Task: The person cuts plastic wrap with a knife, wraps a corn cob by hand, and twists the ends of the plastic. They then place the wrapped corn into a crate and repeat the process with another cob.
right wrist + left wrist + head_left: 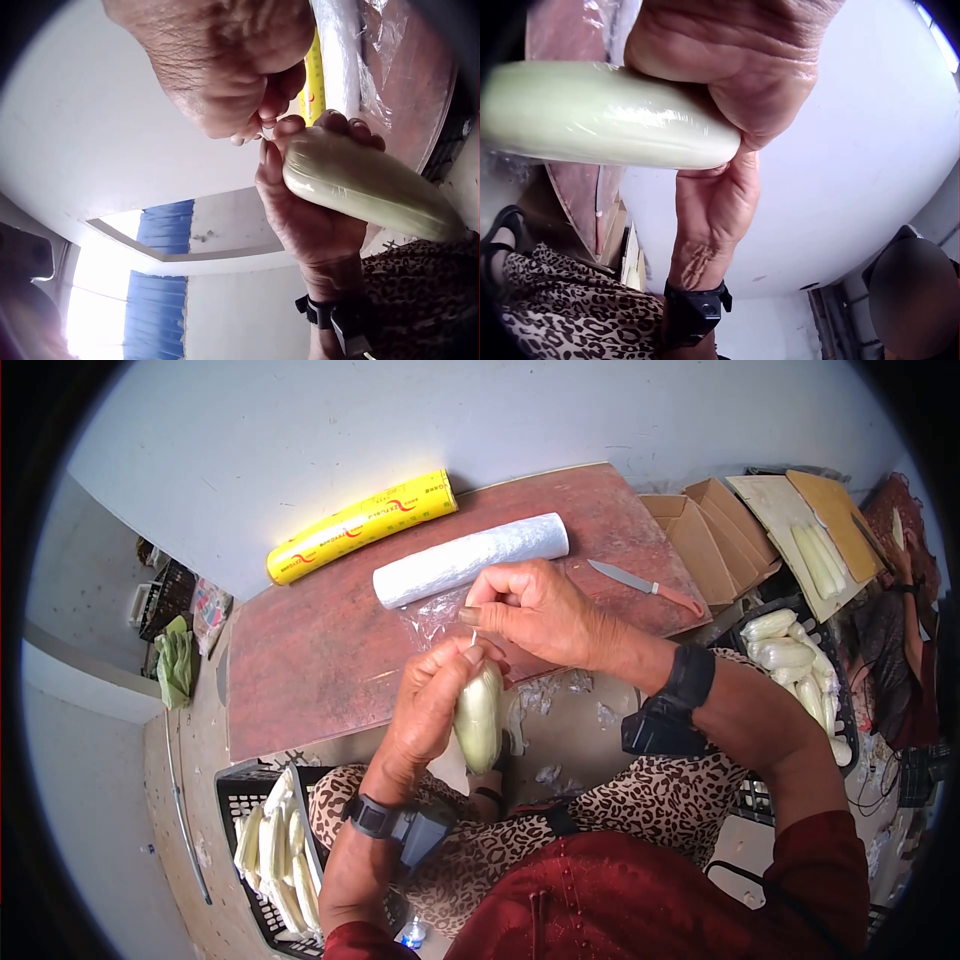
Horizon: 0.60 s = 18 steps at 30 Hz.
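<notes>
Way through: over the table (pixel 300 680)'s left front. Yellow roll (pixel 362 527) blocks the back-left edge, white plastic film roll (pixel 470 560) the middle. Knife (pixel 645 587) obstructs the right, handle toward the edge. Cardboard box (pixel 665 520) beside that edge; black crate (pixel 232 785) by the near-left corner.

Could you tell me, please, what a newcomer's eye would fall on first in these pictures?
Probably the bright yellow roll lying along the far edge of the reddish-brown table, with a whitish roll of film in front of it. Next would come the pale green vegetable, shiny in clear film and held by the left hand, while the right hand pinches the thin twist at its upper end.
</notes>
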Available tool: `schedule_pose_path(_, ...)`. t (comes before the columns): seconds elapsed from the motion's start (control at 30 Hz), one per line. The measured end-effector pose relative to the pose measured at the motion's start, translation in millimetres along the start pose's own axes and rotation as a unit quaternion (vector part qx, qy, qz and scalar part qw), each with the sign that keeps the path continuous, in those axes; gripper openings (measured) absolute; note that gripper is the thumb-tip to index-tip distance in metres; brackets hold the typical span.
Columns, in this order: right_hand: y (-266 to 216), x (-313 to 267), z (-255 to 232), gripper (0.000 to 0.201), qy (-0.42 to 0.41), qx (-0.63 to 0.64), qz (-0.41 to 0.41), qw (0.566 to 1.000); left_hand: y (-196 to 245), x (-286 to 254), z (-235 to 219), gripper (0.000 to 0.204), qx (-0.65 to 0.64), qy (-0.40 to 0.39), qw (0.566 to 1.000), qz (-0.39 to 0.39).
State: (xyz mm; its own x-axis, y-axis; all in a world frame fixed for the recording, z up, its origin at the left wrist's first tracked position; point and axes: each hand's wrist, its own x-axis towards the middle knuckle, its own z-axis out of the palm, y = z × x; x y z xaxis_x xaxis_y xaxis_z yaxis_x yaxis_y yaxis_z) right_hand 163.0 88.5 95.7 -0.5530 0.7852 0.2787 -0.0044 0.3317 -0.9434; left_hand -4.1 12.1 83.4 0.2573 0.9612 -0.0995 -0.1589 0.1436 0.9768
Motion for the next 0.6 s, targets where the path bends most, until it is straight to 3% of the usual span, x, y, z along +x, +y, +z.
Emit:
schedule_pose_path(0.07, 5, 3, -1, 0.015, 0.022, -0.012, -0.044, 0.999, 2, 0, 0, 0.029, -0.001, 0.005, 1.0, 0.001)
schedule_pose_path(0.17, -5, 2, -6, 0.012, 0.01, -0.012, 0.013, 1.0, 6, -3, 2, 0.029, -0.01, 0.012, 1.0, 0.0)
schedule_pose_path(0.27, -5, 5, -11, 0.015, 0.021, -0.048, -0.014, 0.999, 7, -4, 0, 0.028, -0.012, 0.006, 1.0, 0.0)
schedule_pose_path(0.37, -5, 15, -33, 0.02, 0.109, 0.044, 0.075, 0.99, 6, -10, 0, 0.028, 0.013, 0.005, 1.0, -0.017)
schedule_pose_path(0.47, 2, 17, -48, 0.023, 0.116, 0.145, 0.057, 0.981, 4, -13, 0, 0.028, 0.027, 0.006, 0.999, -0.029)
schedule_pose_path(0.5, 0, 16, -49, 0.028, 0.057, 0.189, 0.106, 0.975, 4, -13, 0, 0.028, 0.028, 0.007, 0.999, -0.032)
schedule_pose_path(0.6, -8, 6, -30, 0.039, -0.065, 0.166, 0.15, 0.973, 5, -10, 0, 0.028, -0.007, 0.014, 0.999, -0.033)
